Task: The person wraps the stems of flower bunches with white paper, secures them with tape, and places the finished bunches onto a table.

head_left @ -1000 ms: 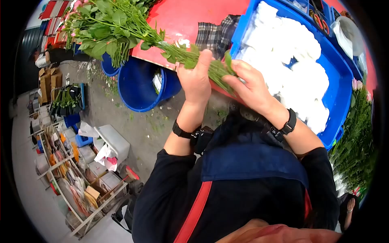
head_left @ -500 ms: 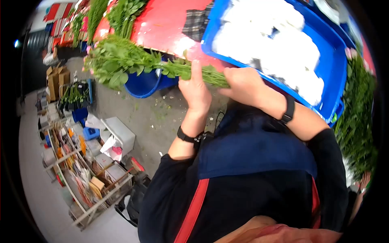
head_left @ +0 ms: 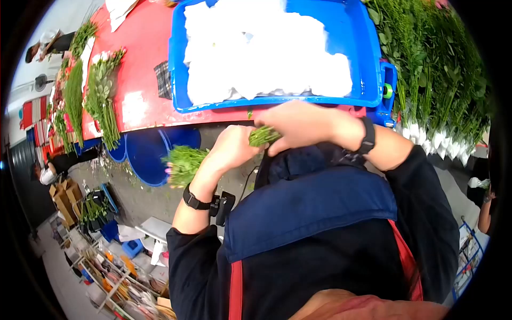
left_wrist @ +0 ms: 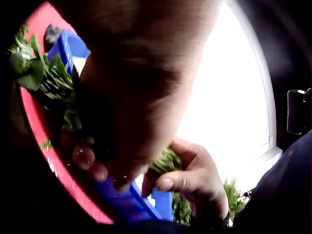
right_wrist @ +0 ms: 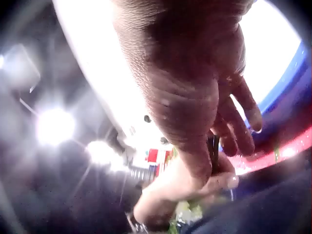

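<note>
**Both hands bunch the stems at the table's edge**

Head view: the left hand (head_left: 230,146) is wrapped around a bundle of green stems (head_left: 184,164), leafy tops pointing out to the person's left over the blue buckets (head_left: 144,157), likely so the foliage hangs free of the red table (head_left: 141,80). The right hand (head_left: 298,124) closes over the cut stem ends (head_left: 262,135), just below the rim of the blue tray (head_left: 277,101) of white material, which sits within easy reach. More green bunches (head_left: 432,69) lie to the right

Left wrist view: the left hand (left_wrist: 131,92) fills the frame, fingers curled about the stems (left_wrist: 48,78); the right hand (left_wrist: 195,178) pinches the stem ends (left_wrist: 166,161) beside it, steadying the bundle from the other end

Right wrist view: the right hand (right_wrist: 190,92) looms close and dark, its fingers bent downward toward the left hand (right_wrist: 180,190); the stems are barely visible here
</note>
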